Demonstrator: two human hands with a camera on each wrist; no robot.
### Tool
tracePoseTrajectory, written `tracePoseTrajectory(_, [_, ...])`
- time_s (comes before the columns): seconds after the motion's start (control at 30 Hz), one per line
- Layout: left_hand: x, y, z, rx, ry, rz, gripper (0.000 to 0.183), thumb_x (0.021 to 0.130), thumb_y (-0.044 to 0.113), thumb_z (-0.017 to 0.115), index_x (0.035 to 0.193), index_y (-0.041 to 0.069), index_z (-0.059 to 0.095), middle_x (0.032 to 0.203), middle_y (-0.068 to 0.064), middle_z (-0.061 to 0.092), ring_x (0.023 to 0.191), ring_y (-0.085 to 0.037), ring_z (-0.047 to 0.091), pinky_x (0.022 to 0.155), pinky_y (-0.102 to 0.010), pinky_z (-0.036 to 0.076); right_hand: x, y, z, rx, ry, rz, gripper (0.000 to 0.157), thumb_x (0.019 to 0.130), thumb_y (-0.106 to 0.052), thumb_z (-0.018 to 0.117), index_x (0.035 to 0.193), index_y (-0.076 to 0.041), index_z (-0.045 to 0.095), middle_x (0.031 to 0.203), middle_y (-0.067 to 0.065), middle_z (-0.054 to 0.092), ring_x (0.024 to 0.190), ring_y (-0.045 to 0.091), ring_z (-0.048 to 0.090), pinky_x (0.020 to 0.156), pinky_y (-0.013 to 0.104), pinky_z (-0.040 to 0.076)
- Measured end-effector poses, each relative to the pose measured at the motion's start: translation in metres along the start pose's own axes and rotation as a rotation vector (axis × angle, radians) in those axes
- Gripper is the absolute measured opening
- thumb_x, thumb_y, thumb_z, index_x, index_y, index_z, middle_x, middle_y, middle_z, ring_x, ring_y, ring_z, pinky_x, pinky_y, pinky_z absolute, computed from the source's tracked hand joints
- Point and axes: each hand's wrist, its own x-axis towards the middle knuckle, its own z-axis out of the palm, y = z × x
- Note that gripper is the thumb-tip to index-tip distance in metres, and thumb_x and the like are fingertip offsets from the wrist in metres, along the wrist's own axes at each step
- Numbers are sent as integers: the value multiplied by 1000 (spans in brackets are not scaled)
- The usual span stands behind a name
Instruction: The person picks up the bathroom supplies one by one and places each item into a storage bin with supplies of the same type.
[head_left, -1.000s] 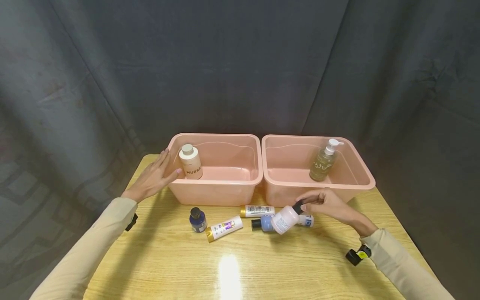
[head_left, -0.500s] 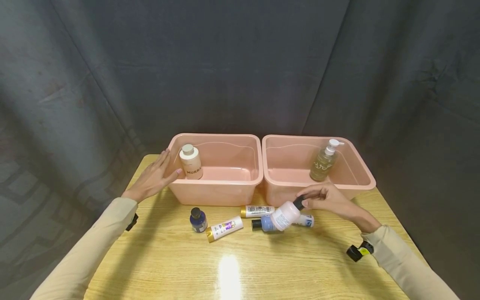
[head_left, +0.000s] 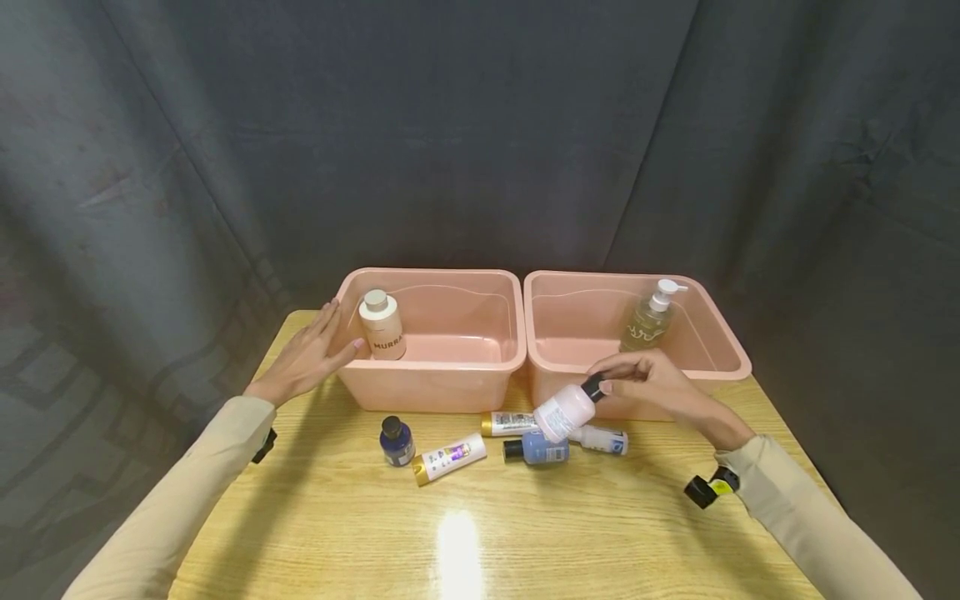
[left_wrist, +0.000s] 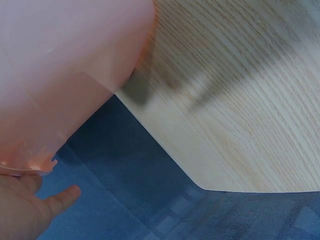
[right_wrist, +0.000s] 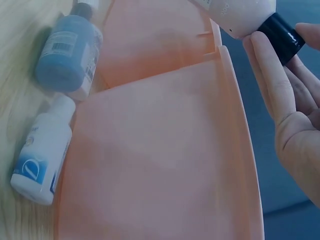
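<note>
My right hand (head_left: 651, 390) pinches the black cap of a pale pink bottle (head_left: 564, 412), its body tilted down to the left. In the head view the bottle hangs in front of the right pink bin (head_left: 637, 368), over the lying bottles. The right wrist view shows thumb and fingers on the cap, with the pale bottle (right_wrist: 242, 15) partly out of frame. My left hand (head_left: 303, 358) rests with straight fingers on the left end of the left pink bin (head_left: 427, 387). Inside that bin stands a white MURRA bottle (head_left: 382, 327); a green pump bottle (head_left: 647, 323) stands in the right one.
Before the bins lie a blue bottle (head_left: 545, 448), a white bottle with a blue logo (head_left: 602, 440), and two white gold-capped bottles, one nearer (head_left: 453, 456) and one behind (head_left: 513, 423). A dark blue bottle (head_left: 397, 442) stands left of them on the wooden table (head_left: 337, 533).
My right hand has raised the pale pink bottle and carried it toward the right bin, uncovering more of the blue bottle. My left hand has stayed in place.
</note>
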Motion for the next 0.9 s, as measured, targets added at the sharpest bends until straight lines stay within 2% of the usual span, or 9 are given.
tracePoseTrajectory(0.27, [0,0,1,1,-5,-14,88,100,58,40,158,3,5,164,-10,-8,149,-39,5,114,-63,13,10,-2,0,14,44,46,25,94,3,61,116,14,63,107,10,73,96,18,71,84,27,55])
tracePoseTrajectory(0.5, [-1,-2,1,1,2,-6,89,100,60,39,158,2,5,164,-11,-8,149,-40,5,114,-63,13,19,-6,0,13,75,118,30,94,-3,65,120,13,62,111,7,72,94,18,71,83,34,57])
tracePoseTrajectory(0.73, [0,-3,1,1,7,-2,89,99,60,39,158,3,6,164,-11,-7,149,-40,6,114,-63,14,28,-6,-2,53,80,135,34,96,-4,64,123,16,58,110,10,73,95,20,71,83,35,57])
tracePoseTrajectory(0.9, [1,-4,0,1,4,-5,88,99,61,39,158,4,5,164,-11,-7,149,-40,5,114,-63,14,37,-11,-2,56,101,171,37,95,-9,67,125,12,60,111,10,72,97,23,71,84,35,56])
